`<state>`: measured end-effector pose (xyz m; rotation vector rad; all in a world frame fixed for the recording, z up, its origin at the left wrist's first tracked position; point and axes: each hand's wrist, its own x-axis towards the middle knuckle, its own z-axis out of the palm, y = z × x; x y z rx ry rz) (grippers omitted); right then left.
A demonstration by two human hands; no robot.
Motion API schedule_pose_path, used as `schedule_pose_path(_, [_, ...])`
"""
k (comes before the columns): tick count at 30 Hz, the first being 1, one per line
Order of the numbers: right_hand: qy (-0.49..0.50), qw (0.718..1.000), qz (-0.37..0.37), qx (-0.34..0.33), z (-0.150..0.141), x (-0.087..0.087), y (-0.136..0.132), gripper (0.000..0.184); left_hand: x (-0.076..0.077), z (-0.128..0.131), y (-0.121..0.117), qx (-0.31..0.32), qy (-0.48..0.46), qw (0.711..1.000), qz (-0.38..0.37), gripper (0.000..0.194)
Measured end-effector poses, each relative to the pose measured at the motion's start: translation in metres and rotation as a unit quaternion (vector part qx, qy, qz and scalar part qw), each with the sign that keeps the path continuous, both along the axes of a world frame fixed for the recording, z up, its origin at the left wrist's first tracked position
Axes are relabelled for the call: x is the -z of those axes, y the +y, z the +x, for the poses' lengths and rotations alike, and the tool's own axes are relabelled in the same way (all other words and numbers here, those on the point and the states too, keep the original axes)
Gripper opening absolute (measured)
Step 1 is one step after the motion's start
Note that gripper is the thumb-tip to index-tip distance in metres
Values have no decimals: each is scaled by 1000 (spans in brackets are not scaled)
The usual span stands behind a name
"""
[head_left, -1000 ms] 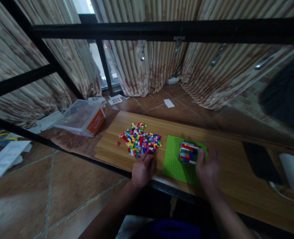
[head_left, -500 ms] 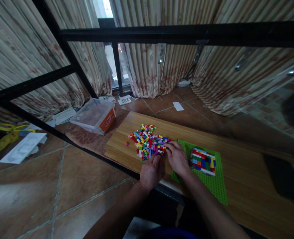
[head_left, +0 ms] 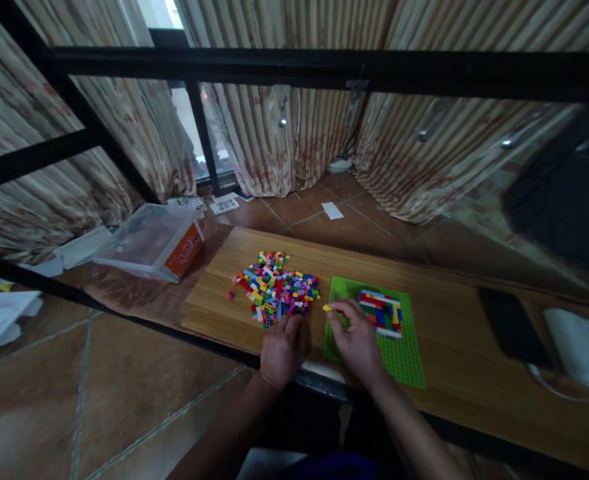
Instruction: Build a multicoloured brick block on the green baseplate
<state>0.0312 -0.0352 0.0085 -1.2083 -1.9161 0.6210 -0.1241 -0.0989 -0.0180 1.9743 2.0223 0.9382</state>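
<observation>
Between the thumb and forefinger of my right hand (head_left: 358, 340) is a small yellow toy brick (head_left: 327, 308), held over the left side of the green baseplate (head_left: 404, 367). A rectangular structure of red, white, blue and yellow bricks (head_left: 380, 313) stands on that plate, partly behind my right hand. My left hand (head_left: 283, 350) rests closed at the near edge of a loose heap of coloured bricks (head_left: 279, 287); its fingertips are hidden, so I cannot make out what they hold. One loose brick (head_left: 230, 295) lies apart, left of the heap.
The wooden tabletop (head_left: 454, 333) carries a black phone (head_left: 514, 327) and a white device with a cable (head_left: 579, 347) at the right. A clear plastic box (head_left: 147, 240) with an orange label stands past the table's left end. A black metal bar (head_left: 294, 63) crosses in front of the curtains.
My right hand went from the brick structure to the heap, then came back rightward with a yellow brick. My left hand stays closed by the heap. The camera view swung and returned.
</observation>
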Motion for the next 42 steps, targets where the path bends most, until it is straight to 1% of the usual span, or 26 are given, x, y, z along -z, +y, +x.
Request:
schedule_pose_path(4, [-11,1000,-14,13,18,-7,-27,13,1,-2,2,6,11,1000,16,13])
schedule_pose_path(7, [-24,999,-1,29,33,-14,-34,15,2,-3,3,7,19,999,25,14])
schedule_pose_path(9, [-27,998,22,51,46,-17,-28,18,3,-3,4,8,20,999,27,14])
schedule_pose_path(11, [-28,995,49,84,63,-18,-18,20,4,-3,4,9,16,999,26,13])
schedule_pose_path(14, [-45,987,80,133,87,-14,2,23,5,-3,4,7,13,999,28,13])
schedule_pose_path(17, [-77,981,92,150,100,-8,20,27,5,-3,5,4,19,999,33,14])
schedule_pose_path(21, [-93,983,64,145,99,-1,33,27,3,-2,5,1,24,999,33,15])
schedule_pose_path(24, [-80,986,39,144,96,1,37,22,2,-3,5,3,27,999,30,15])
schedule_pose_path(29, [-61,985,9,163,97,2,41,15,4,-4,6,7,34,999,37,16])
schedule_pose_path(31, [-42,985,-12,169,96,3,43,14,4,-4,6,5,40,998,40,16])
schedule_pose_path(36, [47,980,-54,187,90,7,44,12,2,-3,6,3,43,998,43,17])
schedule_pose_path(39, [78,974,-55,207,89,11,41,18,1,-3,6,3,40,998,42,17])
schedule_pose_path(42, [125,962,-57,235,89,19,34,34,0,-3,6,5,41,998,41,17])
